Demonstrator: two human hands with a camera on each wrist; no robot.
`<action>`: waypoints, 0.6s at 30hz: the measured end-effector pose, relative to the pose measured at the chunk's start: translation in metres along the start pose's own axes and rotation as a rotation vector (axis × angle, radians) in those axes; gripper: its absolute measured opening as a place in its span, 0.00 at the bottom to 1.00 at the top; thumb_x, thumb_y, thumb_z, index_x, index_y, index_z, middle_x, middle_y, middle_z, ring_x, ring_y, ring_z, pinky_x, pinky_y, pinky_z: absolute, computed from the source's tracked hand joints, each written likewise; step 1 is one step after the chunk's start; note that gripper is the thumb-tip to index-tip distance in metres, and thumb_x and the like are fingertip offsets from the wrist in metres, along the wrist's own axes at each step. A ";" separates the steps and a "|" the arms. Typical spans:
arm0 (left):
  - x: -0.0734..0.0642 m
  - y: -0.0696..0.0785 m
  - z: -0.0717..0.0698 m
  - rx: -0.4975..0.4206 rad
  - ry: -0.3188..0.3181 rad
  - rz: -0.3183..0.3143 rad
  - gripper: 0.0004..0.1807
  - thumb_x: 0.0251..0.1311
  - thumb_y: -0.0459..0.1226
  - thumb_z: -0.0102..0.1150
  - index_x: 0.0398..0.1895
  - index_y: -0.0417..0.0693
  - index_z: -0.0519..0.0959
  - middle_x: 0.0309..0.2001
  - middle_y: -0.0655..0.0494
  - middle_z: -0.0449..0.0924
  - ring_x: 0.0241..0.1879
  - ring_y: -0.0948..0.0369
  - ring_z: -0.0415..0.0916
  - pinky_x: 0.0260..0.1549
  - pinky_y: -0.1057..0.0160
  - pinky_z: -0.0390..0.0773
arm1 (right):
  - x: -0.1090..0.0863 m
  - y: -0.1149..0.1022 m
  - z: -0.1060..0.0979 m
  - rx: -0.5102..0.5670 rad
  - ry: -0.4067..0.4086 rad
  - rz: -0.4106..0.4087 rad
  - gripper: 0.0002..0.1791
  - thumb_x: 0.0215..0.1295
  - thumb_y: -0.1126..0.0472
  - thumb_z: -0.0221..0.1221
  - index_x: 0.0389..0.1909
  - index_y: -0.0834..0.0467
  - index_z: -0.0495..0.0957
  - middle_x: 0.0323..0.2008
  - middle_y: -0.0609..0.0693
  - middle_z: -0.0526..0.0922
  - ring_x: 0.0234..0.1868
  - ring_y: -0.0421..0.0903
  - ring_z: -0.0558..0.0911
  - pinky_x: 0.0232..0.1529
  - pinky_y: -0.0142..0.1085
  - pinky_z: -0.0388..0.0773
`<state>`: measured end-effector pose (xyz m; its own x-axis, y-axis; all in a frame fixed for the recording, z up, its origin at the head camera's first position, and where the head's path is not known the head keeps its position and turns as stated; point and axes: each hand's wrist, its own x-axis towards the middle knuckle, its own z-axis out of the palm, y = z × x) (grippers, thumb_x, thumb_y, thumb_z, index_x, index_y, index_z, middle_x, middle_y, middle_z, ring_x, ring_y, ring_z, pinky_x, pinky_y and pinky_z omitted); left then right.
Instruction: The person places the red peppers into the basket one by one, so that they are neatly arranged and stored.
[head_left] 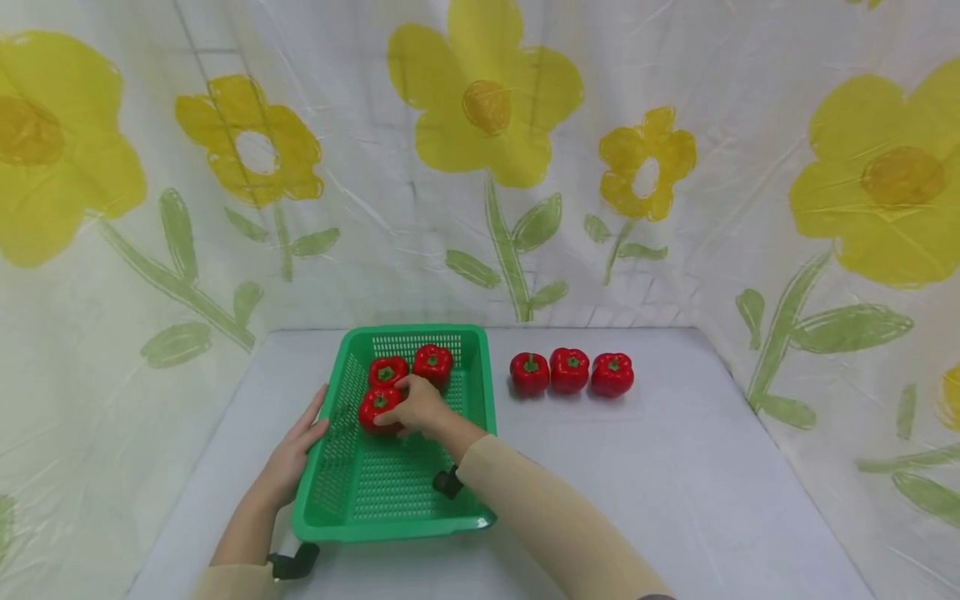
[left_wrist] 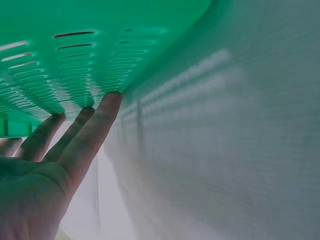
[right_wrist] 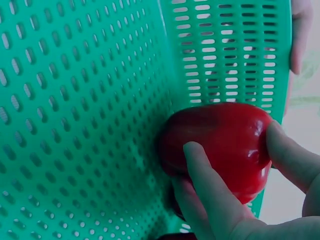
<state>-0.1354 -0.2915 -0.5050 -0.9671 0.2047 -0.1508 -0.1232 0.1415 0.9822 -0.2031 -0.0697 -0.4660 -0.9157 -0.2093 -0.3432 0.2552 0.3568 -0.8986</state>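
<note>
A green perforated plastic basket (head_left: pixel 397 530) stands on the white table. Inside it, my right hand (head_left: pixel 423 408) grips a red bell pepper (head_left: pixel 369 408) by the left side wall. The right wrist view shows that pepper (right_wrist: pixel 220 140) between thumb and fingers, close to the slotted wall. Two more red bell peppers, one at the back left (head_left: pixel 384 368) and one at the back right (head_left: pixel 432 363), sit in the basket's far part. Against the outside of its left wall rests my left hand (head_left: pixel 288 462). In the left wrist view that hand's fingers (left_wrist: pixel 92 130) are extended, with tips touching the basket.
Three red bell peppers, left (head_left: pixel 529 375), middle (head_left: pixel 569 372) and right (head_left: pixel 612 375), stand in a row on the table (head_left: pixel 637 483) right of the basket. A curtain (head_left: pixel 360 242) with yellow flowers hangs behind the table and along its sides.
</note>
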 end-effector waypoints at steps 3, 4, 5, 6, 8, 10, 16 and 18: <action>0.000 0.000 0.000 -0.002 -0.003 0.001 0.32 0.81 0.53 0.32 0.82 0.75 0.36 0.82 0.42 0.36 0.67 0.32 0.65 0.48 0.49 0.86 | -0.001 -0.001 0.000 0.009 -0.002 0.001 0.34 0.52 0.66 0.76 0.59 0.59 0.72 0.55 0.57 0.77 0.49 0.55 0.82 0.36 0.49 0.88; 0.000 0.000 0.000 -0.002 -0.004 0.003 0.32 0.81 0.53 0.32 0.82 0.74 0.36 0.82 0.42 0.36 0.67 0.33 0.65 0.48 0.49 0.86 | -0.001 -0.001 0.000 0.011 -0.002 0.002 0.34 0.52 0.66 0.76 0.60 0.59 0.72 0.55 0.57 0.77 0.47 0.55 0.83 0.37 0.49 0.88; 0.000 -0.001 0.000 -0.003 -0.005 0.004 0.33 0.81 0.53 0.32 0.82 0.74 0.36 0.82 0.42 0.37 0.67 0.33 0.66 0.48 0.49 0.86 | -0.001 -0.002 0.000 0.012 -0.001 0.003 0.34 0.52 0.66 0.76 0.60 0.59 0.72 0.55 0.57 0.77 0.44 0.54 0.84 0.37 0.49 0.88; 0.000 -0.001 -0.001 -0.005 -0.007 0.004 0.32 0.81 0.53 0.32 0.82 0.74 0.36 0.82 0.41 0.37 0.67 0.33 0.66 0.48 0.49 0.86 | -0.001 -0.002 0.000 0.010 0.000 0.003 0.34 0.52 0.65 0.76 0.60 0.59 0.72 0.55 0.57 0.77 0.41 0.54 0.85 0.36 0.49 0.88; 0.000 -0.002 -0.001 -0.009 -0.009 0.007 0.33 0.81 0.53 0.32 0.82 0.74 0.36 0.82 0.41 0.38 0.66 0.34 0.68 0.48 0.49 0.86 | -0.001 -0.001 0.000 0.002 0.004 0.002 0.34 0.52 0.64 0.77 0.60 0.58 0.72 0.55 0.57 0.77 0.37 0.53 0.86 0.36 0.48 0.88; 0.000 -0.002 -0.001 -0.011 -0.008 0.005 0.33 0.81 0.53 0.33 0.82 0.73 0.36 0.81 0.40 0.39 0.65 0.35 0.70 0.47 0.49 0.86 | -0.001 -0.001 0.000 -0.005 0.006 -0.001 0.34 0.52 0.64 0.77 0.60 0.58 0.72 0.55 0.57 0.77 0.35 0.52 0.86 0.35 0.47 0.88; 0.001 -0.002 -0.001 -0.022 -0.013 0.007 0.32 0.81 0.52 0.33 0.82 0.74 0.37 0.81 0.39 0.39 0.64 0.35 0.71 0.46 0.47 0.86 | -0.003 -0.001 -0.002 -0.011 0.011 -0.002 0.36 0.52 0.63 0.77 0.61 0.58 0.72 0.54 0.57 0.78 0.34 0.53 0.86 0.36 0.49 0.88; 0.001 -0.002 -0.001 -0.020 -0.014 0.007 0.32 0.81 0.52 0.33 0.82 0.74 0.36 0.81 0.39 0.39 0.64 0.35 0.71 0.46 0.47 0.86 | -0.003 -0.002 -0.002 -0.010 0.012 -0.001 0.36 0.52 0.62 0.77 0.61 0.58 0.72 0.54 0.57 0.78 0.33 0.53 0.86 0.36 0.49 0.88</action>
<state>-0.1363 -0.2927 -0.5069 -0.9649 0.2189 -0.1453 -0.1210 0.1210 0.9853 -0.2016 -0.0674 -0.4628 -0.9196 -0.1993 -0.3386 0.2508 0.3655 -0.8964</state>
